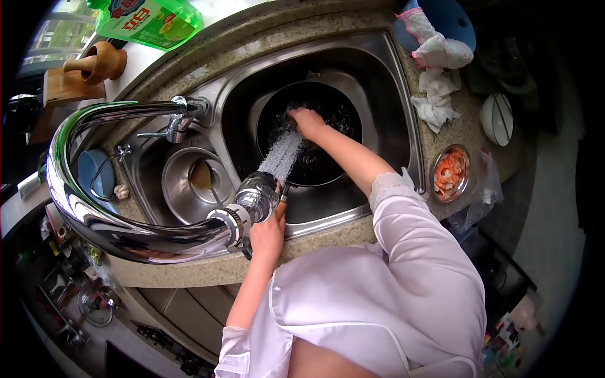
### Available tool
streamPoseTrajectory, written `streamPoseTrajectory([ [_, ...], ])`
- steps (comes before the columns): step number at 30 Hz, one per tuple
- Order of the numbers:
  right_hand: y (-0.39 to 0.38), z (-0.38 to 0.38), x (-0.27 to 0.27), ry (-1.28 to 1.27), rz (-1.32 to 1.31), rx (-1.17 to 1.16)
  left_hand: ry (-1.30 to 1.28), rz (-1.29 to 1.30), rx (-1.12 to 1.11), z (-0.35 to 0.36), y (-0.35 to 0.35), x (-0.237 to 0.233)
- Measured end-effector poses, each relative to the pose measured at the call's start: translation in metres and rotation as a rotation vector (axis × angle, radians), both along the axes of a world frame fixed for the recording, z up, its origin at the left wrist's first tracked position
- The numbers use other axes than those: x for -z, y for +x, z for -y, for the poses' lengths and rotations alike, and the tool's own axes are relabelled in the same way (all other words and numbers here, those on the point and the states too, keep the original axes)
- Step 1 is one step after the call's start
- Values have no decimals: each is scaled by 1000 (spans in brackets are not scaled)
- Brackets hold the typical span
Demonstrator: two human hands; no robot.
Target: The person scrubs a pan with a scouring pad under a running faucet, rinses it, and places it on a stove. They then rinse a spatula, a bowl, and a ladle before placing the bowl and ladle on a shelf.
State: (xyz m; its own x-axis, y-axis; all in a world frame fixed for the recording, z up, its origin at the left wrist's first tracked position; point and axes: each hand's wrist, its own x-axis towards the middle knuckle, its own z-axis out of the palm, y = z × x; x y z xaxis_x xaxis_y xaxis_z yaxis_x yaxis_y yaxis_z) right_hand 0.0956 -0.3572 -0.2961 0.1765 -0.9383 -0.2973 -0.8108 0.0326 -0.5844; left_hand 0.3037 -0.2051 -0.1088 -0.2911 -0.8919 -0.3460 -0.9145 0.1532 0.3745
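A black round pan [328,170] lies in the large sink basin, with water in it. Its handle [283,205] points toward my body, and my left hand [268,236] is closed around it, partly hidden behind the faucet head. Inside the pan, near its far left side, is my right hand [307,123], fingers curled down into the splashing water; anything they hold is hidden. From the large chrome faucet [257,192] a wide spray runs into the pan beside my right hand.
A steel bowl [179,195] sits in the small basin. At the right are a bowl of orange pieces [450,173], crumpled tissues [435,97], a cloth [435,47] on a blue bowl [458,25] and a white bowl [495,120]. A green bottle [151,22] stands behind.
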Motion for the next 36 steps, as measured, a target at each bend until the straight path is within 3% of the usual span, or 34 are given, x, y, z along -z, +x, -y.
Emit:
streamPoseTrajectory([
  [1,21,-6,9,24,65,-77,-15,-12,13,2,-1,-1],
  [2,37,-12,-23,352,274,38,-17,-12,11,2,-2,-2],
  [3,48,-24,-3,320,149,-322,-1,1,3,1,-2,-3],
  [4,48,-58,54,-11,305,-371,12,11,-4,2,-2,-3],
  [6,3,-50,-32,394,56,-638,-19,-26,20,5,-2,-7],
  [8,-5,-49,-31,392,-152,-665,-9,-26,8,5,-4,-7],
  [10,20,-44,-28,346,-112,-844,-7,-28,15,5,-2,-3],
  [11,29,-50,-9,85,6,-680,-20,-21,29,4,-1,-1],
  [13,57,-12,-4,239,86,-416,-37,-12,43,4,0,1],
  [14,54,-1,-3,119,130,-210,-33,-13,44,5,0,2],
  [16,46,-3,-2,40,232,-29,-16,-6,45,0,3,1],
  [18,50,-20,3,266,134,-163,-29,12,29,4,-1,4],
  [20,29,-56,1,173,95,-408,-27,13,40,3,0,5],
  [22,-11,-50,-24,445,9,-606,-32,5,18,3,2,7],
  [24,-43,-32,-25,388,-210,-476,-33,11,17,2,2,8],
  [26,-58,-4,12,123,-321,-358,-27,17,16,1,3,8],
  [28,-36,16,8,-11,-272,-62,-35,16,18,2,2,8],
  [30,8,12,17,-50,-132,-24,-33,15,21,4,0,5],
  [34,48,-49,29,57,220,-374,-35,8,26,5,-2,-1],
  [36,2,-54,-15,319,10,-477,-22,19,12,3,-2,-1],
])
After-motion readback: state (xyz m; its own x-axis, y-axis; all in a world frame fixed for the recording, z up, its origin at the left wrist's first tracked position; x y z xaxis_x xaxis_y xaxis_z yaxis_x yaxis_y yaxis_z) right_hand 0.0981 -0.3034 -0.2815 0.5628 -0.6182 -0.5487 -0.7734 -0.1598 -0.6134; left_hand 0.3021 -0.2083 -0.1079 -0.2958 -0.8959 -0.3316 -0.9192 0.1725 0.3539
